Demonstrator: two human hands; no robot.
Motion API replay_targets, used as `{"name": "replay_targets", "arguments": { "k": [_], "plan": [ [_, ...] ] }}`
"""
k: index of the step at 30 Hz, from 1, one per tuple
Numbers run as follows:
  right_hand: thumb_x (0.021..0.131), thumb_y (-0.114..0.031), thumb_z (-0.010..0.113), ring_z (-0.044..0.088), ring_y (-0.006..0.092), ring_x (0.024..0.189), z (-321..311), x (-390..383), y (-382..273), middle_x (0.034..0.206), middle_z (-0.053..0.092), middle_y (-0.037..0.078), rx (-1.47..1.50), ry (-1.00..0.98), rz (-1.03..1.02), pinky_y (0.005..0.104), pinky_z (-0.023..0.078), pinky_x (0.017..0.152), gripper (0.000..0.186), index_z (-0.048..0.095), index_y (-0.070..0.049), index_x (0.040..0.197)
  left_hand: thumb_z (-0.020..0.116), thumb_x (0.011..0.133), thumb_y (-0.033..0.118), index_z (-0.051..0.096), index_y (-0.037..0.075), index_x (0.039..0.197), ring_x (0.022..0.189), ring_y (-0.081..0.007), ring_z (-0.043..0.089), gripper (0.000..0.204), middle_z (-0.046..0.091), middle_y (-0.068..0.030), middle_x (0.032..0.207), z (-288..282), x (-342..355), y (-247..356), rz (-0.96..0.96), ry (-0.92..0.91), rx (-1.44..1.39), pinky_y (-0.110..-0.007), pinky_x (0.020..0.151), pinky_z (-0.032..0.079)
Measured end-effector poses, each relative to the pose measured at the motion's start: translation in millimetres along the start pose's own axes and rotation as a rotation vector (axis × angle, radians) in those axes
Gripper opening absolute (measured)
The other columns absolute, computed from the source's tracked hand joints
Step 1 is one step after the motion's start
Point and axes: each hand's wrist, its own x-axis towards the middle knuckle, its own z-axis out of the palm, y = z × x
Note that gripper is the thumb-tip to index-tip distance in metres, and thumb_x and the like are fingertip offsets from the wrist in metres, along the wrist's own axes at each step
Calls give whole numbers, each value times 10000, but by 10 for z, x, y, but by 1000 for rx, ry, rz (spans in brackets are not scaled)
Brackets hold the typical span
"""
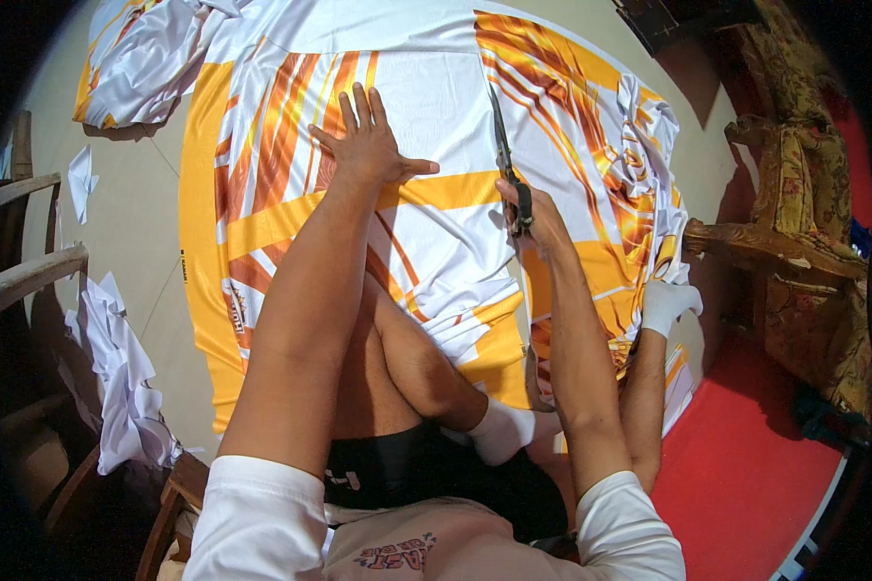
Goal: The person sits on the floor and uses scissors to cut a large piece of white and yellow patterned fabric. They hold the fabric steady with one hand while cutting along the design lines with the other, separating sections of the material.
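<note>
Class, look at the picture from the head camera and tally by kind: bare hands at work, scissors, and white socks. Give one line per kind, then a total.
Bare hands: 2, left hand flat on the printed fabric, right hand gripping the scissors
Scissors: 1
White socks: 2, one, another
Total: 5

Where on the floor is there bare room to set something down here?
Bare pale floor lies between the printed fabric's yellow edge and the white scraps. Red carpet lower right is free. The middle is crowded: left hand, right hand with scissors.
</note>
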Motion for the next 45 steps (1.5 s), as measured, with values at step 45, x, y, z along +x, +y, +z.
{"name": "replay_targets", "arguments": {
  "k": [45],
  "plan": [
    [851, -492, 775, 442, 70, 484, -77, 207, -86, 618, 485, -38, 59, -70, 10, 253, 418, 449, 455, 560, -110, 729, 815, 494, 801, -45, -6, 1585, 1533, -405, -124, 1606, -99, -198, 1672, -13, 54, -2, -21, -69, -78, -877, 1007, 13]
  ]
}}
